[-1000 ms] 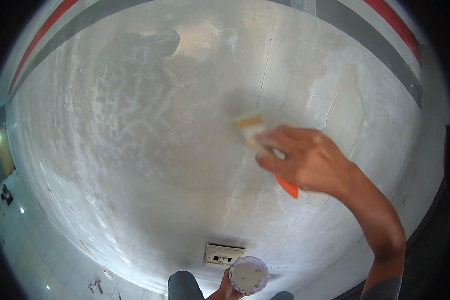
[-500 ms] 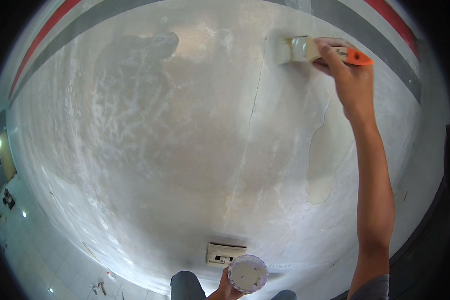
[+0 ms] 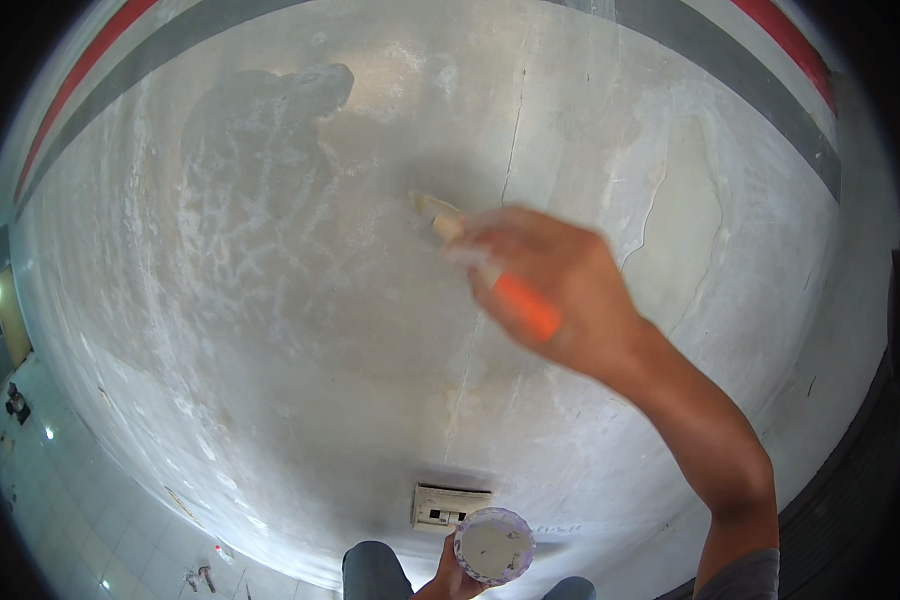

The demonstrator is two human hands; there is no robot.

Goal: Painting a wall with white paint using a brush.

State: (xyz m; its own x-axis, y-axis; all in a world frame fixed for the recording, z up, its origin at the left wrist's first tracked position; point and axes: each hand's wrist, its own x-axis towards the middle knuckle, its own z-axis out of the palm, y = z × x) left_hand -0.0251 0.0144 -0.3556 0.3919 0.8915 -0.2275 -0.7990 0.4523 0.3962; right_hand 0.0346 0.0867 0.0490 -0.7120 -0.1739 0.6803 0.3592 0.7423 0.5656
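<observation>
My right hand [image 3: 545, 260], blurred by motion, is closed on a paintbrush [image 3: 440, 220] with a pale head and an orange handle tip. The bristles are at the middle of the grey, stained wall [image 3: 270, 300], left of a thin vertical crack; whether they touch it is unclear. A peeled patch [image 3: 680, 220] lies to the hand's right. At the lower middle my left hand [image 3: 445, 570] grips a round tub [image 3: 495, 545] of pale paint or filler with a purplish, smeared rim. Just behind the tub is a wall plate [image 3: 450, 505] with switches or openings.
A grey and red band [image 3: 770, 80] crosses the wall's top. My knees [image 3: 375, 570] show at the lower edge. At left are a tiled floor [image 3: 120, 520] with small tools [image 3: 200, 578], a dark object [image 3: 17, 402] and a lit doorway [image 3: 10, 310]. A dark ribbed surface [image 3: 850, 430] runs along the right.
My right hand swung up and right to the upper wall half a second ago, and is now back down and left at the middle with the brush. The tub has barely moved.
</observation>
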